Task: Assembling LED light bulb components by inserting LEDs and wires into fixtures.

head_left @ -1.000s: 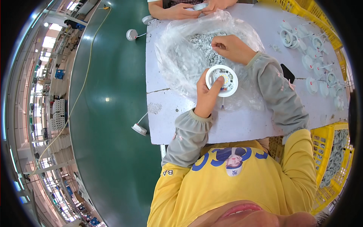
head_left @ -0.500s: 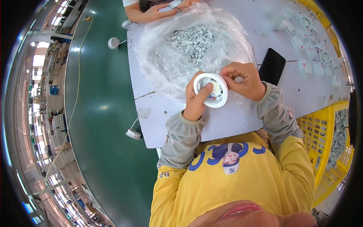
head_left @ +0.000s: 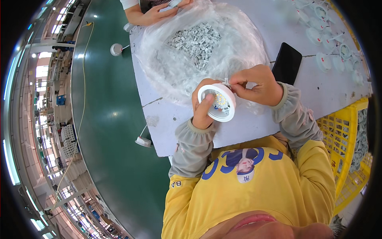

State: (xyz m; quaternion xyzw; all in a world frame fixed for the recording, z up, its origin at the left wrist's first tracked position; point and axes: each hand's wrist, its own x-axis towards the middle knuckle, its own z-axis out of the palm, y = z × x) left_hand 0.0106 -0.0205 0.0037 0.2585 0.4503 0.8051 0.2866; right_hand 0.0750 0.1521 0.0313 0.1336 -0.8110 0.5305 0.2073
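Observation:
A white round LED light fitting (head_left: 221, 100) is gripped in my left hand (head_left: 202, 106), with the thumb laid across its open face. Inside its rim a ring of small yellow LEDs shows, and bits of red and blue wire. My right hand (head_left: 258, 85) is closed in a pinch at the far right side of the fitting's rim. Whatever small part sits between those fingertips is too small to name. Just beyond both hands lies a clear plastic bag (head_left: 244, 49), spread open around a heap of small grey-white plastic pieces (head_left: 199, 42).
A black phone (head_left: 287, 63) lies right of the bag. Several white light fittings (head_left: 324, 61) are grouped at the far right. A yellow crate (head_left: 338, 127) stands by my right elbow. Across the table are a co-worker's hands (head_left: 159, 15). Two fittings rest on the green surface (head_left: 107, 103) at left.
The light fitting has tipped, so more of its outer side shows, and it has shifted slightly left and down. My right hand stays pinched at its edge. The whole view has shifted slightly.

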